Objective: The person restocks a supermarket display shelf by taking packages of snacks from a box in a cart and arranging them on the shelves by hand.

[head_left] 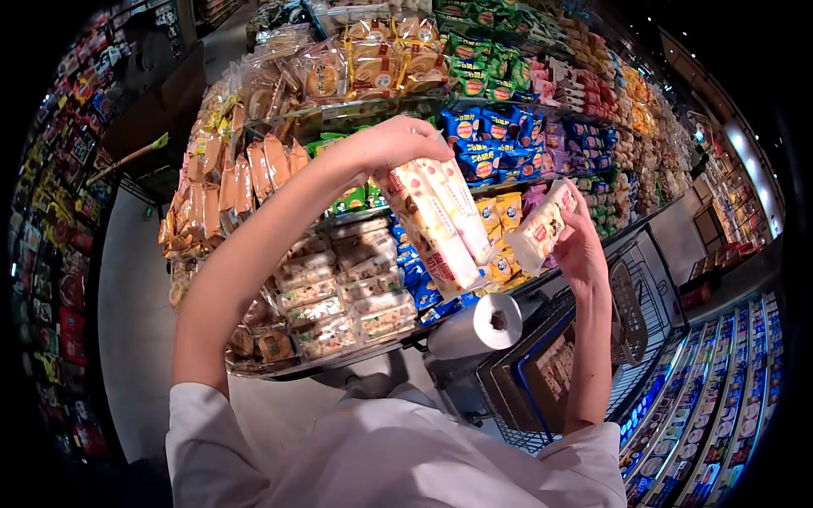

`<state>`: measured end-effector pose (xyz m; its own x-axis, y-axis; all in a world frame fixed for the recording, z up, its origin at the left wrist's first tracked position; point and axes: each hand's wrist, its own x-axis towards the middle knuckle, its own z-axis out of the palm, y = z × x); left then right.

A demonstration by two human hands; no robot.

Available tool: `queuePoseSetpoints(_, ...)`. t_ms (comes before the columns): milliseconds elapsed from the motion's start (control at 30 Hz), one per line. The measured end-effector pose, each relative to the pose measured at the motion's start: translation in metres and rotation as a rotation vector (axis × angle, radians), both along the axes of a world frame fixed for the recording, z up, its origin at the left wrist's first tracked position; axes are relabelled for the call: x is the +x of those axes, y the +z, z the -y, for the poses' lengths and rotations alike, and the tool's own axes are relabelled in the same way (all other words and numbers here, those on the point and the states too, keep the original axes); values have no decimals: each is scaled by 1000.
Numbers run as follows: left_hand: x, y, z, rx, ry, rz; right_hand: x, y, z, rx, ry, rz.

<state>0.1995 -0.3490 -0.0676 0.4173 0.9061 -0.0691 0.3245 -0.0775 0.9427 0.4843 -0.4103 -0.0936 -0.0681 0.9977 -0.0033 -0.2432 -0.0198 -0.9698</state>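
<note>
Big curved snack shelf [339, 110] fills the view, shopping cart [652, 313] at the right; a bag roll [478, 326] sits below the hands; left hand [394, 144] is clamped round the long nougat packs [436, 220] (two, hanging down); right hand [580, 245] grips a small snack pack [542, 227] just beside them.

Shelves [508, 135] behind both packets [436, 224], cart [593, 356] below right
</note>
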Motion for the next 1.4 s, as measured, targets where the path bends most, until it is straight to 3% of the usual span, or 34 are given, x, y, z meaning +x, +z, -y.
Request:
queuePoseSetpoints(133,-47,-6,8,-133,108,46,-29,3,-29,20,19,-55)
queuePoseSetpoints(267,-85,-18,0,0,105,8,-38,5,-69,-8,79,96)
queuePoseSetpoints(433,-109,3,-10,-124,132,119,-73,53,-121,149,105,122)
queuePoseSetpoints(533,-121,16,-31,27,153,39,-87,76,-176,288,148,100)
queuePoseSetpoints(600,-125,30,-43,-16,190,94,-107,92,-218,370,110,135)
queuePoseSetpoints(667,-132,41,-59,-26,236,96,-136,108,-260,559,28,227)
queuePoseSetpoints(700,-138,45,-67,-55,245,96,-147,110,-299,703,-169,491)
queuePoseSetpoints(733,-139,49,-72,-58,255,92,-166,117,-317,870,-287,583)
queuePoseSetpoints(867,-151,58,-94,-23,292,164,-240,132,-365,1083,-477,904)
queuePoseSetpoints(1000,-178,63,-127,-49,298,185,-294,125,-422,1133,-581,1044)
queuePoseSetpoints(1067,-194,54,-144,-32,285,220,-310,111,-447,1278,-696,1367)
queuePoseSetpoints(1100,-198,55,-146,-47,296,258,-313,105,-456,1242,-630,1447)
queuePoseSetpoints(1200,-211,57,-153,-69,302,328,-317,85,-481,1421,-748,1420)
queuePoseSetpoints(1400,-218,56,-164,-70,339,266,-315,109,-456,1306,-588,1611)
